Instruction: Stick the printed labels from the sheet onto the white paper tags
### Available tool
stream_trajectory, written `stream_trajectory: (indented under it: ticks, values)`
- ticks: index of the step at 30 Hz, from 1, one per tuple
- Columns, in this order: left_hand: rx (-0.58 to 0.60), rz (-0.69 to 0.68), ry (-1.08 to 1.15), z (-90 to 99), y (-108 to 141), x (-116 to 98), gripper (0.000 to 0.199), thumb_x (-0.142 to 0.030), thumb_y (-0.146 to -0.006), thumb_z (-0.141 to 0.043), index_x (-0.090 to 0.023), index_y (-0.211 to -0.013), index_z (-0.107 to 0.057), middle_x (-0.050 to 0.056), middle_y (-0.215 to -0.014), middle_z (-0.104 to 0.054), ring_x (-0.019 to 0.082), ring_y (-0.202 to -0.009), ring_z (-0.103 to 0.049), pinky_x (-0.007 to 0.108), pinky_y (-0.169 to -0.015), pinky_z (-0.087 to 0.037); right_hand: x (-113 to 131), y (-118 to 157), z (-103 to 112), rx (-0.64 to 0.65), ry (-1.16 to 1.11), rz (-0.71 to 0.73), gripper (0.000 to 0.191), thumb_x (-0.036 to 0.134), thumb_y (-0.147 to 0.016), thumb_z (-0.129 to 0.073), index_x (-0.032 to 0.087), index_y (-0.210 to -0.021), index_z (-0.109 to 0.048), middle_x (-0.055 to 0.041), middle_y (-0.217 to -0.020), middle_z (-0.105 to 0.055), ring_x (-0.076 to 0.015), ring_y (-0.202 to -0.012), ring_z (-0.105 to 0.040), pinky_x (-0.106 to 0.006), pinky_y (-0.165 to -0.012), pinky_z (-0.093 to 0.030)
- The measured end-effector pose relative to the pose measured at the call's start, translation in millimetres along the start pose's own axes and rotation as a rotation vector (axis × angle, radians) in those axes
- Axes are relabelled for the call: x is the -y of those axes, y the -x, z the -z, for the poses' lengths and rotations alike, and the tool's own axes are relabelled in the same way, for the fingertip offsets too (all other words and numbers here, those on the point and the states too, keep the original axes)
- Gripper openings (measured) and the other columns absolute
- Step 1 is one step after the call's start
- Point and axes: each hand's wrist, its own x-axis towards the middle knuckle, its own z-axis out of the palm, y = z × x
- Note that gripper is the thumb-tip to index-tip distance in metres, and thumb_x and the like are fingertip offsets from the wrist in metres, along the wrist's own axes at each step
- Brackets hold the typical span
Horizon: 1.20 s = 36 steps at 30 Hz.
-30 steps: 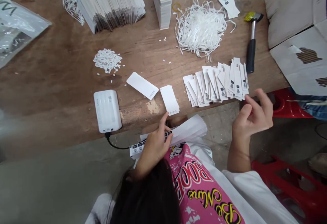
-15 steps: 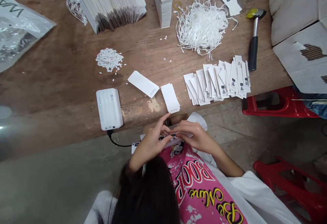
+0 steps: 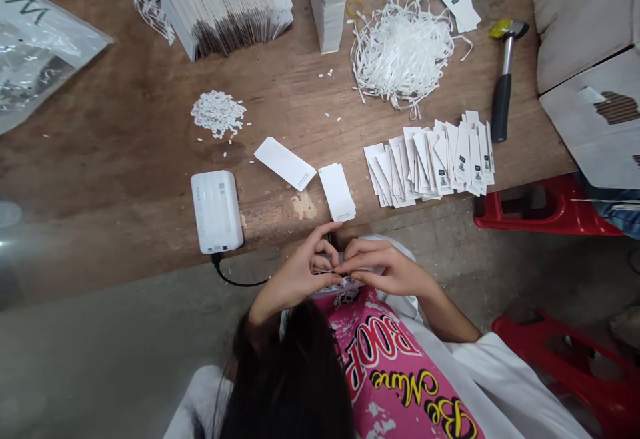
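Observation:
Both my hands meet over my lap just below the table edge. My left hand [image 3: 295,275] and my right hand [image 3: 385,269] pinch a narrow white paper tag with black printing [image 3: 327,272] between their fingertips, and the fingers hide most of it. A loose fanned pile of printed white tags [image 3: 430,162] lies on the wooden table [image 3: 125,159] beyond my right hand. Nearer my left hand, two blank white cards [image 3: 337,192] [image 3: 285,163] rest close to the table edge.
A heap of white string [image 3: 403,52], a pile of small white bits [image 3: 218,113], packed tag stacks [image 3: 220,5], a hammer [image 3: 505,79], a corded white power bank [image 3: 217,212] and a plastic bag [image 3: 35,45] sit on the table. A red stool [image 3: 565,365] stands at lower right.
My right hand has moved from beside the tag pile to the tag in my left hand. Both hands now pinch it closer together, and the white paper behind it shows less.

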Motion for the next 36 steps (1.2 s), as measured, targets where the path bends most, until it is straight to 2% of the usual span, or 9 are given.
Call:
stream_trajectory:
  ticks: [5,12,16,21,24,26,28,31,36]
  values:
    - [-0.008,-0.014,0.037,1.3,-1,0,0.083,-0.013,-0.069,-0.073,-0.030,-0.139,-0.033,-0.007,-0.082,-0.053,0.007,-0.066,-0.059,0.020,-0.064,-0.046,0,-4,4,0.003,0.142,0.101,0.023,0.018,-0.087,-0.064,0.019,-0.109,-0.069,-0.0090,-0.098,-0.065,-0.0171,-0.093,-0.061,-0.032,-0.080,-0.050]
    - [-0.054,-0.026,0.053,4.2,1,0,0.082,-0.017,-0.068,-0.076,-0.028,-0.138,-0.034,-0.007,-0.080,-0.054,0.006,-0.063,-0.056,0.018,-0.061,-0.044,-1,-5,-2,-0.233,0.455,0.258,0.025,0.022,-0.080,-0.072,0.021,-0.105,-0.068,-0.0082,-0.097,-0.065,-0.0218,-0.097,-0.056,-0.042,-0.083,-0.048]
    - [-0.066,-0.023,0.069,4.3,-1,2,0.082,-0.016,-0.068,-0.075,-0.027,-0.138,-0.034,-0.007,-0.080,-0.053,0.005,-0.063,-0.055,0.019,-0.061,-0.043,5,-2,-5,-0.262,0.611,0.269,0.024,0.022,-0.081,-0.071,0.023,-0.104,-0.067,-0.0073,-0.094,-0.067,-0.0236,-0.094,-0.055,-0.043,-0.079,-0.047]
    - [-0.109,-0.035,0.033,3.5,-3,3,0.079,-0.016,-0.069,-0.074,-0.026,-0.137,-0.035,-0.007,-0.079,-0.052,0.005,-0.063,-0.054,0.019,-0.062,-0.043,9,0,-8,-0.265,0.508,0.208,0.012,0.014,-0.085,-0.063,0.022,-0.093,-0.065,-0.0057,-0.089,-0.066,-0.0206,-0.089,-0.055,-0.039,-0.077,-0.047]
    - [-0.123,-0.034,-0.009,3.6,-4,2,0.076,-0.014,-0.071,-0.070,-0.025,-0.137,-0.035,-0.006,-0.080,-0.052,0.006,-0.065,-0.056,0.022,-0.067,-0.045,11,-1,-4,-0.183,0.360,0.116,0.008,0.013,-0.088,-0.059,0.021,-0.087,-0.063,-0.0047,-0.085,-0.065,-0.0188,-0.085,-0.055,-0.038,-0.077,-0.046]
    - [-0.118,-0.046,-0.070,3.8,-5,3,0.074,-0.013,-0.073,-0.067,-0.025,-0.138,-0.035,-0.006,-0.082,-0.051,0.007,-0.067,-0.056,0.024,-0.072,-0.046,12,-3,2,-0.155,0.268,0.087,0.007,0.014,-0.089,-0.058,0.020,-0.086,-0.061,-0.0044,-0.083,-0.065,-0.0183,-0.082,-0.056,-0.037,-0.077,-0.047]
    - [-0.139,-0.082,-0.181,3.4,-7,5,0.069,-0.011,-0.075,-0.063,-0.025,-0.138,-0.037,-0.005,-0.084,-0.051,0.008,-0.070,-0.056,0.026,-0.076,-0.047,12,-9,12,-0.223,0.231,0.080,0.006,0.015,-0.089,-0.058,0.020,-0.086,-0.060,-0.0043,-0.082,-0.064,-0.0184,-0.082,-0.057,-0.037,-0.077,-0.047]
    - [-0.131,-0.146,-0.384,0.7,-11,9,0.064,-0.009,-0.077,-0.056,-0.026,-0.137,-0.041,-0.003,-0.085,-0.052,0.010,-0.073,-0.054,0.028,-0.080,-0.046,8,-24,28,-0.347,0.321,0.046,0.006,0.016,-0.089,-0.059,0.021,-0.085,-0.059,-0.0038,-0.082,-0.063,-0.0183,-0.082,-0.057,-0.035,-0.075,-0.047]
    - [-0.170,-0.191,-0.667,-7.3,-17,11,0.070,-0.005,-0.079,-0.049,-0.032,-0.143,-0.037,-0.001,-0.090,-0.055,0.015,-0.084,-0.055,0.031,-0.086,-0.044,-8,-54,45,-0.241,0.521,0.004,0.013,0.008,-0.088,-0.052,0.020,-0.084,-0.057,-0.0038,-0.083,-0.061,-0.0180,-0.083,-0.054,-0.032,-0.073,-0.045]
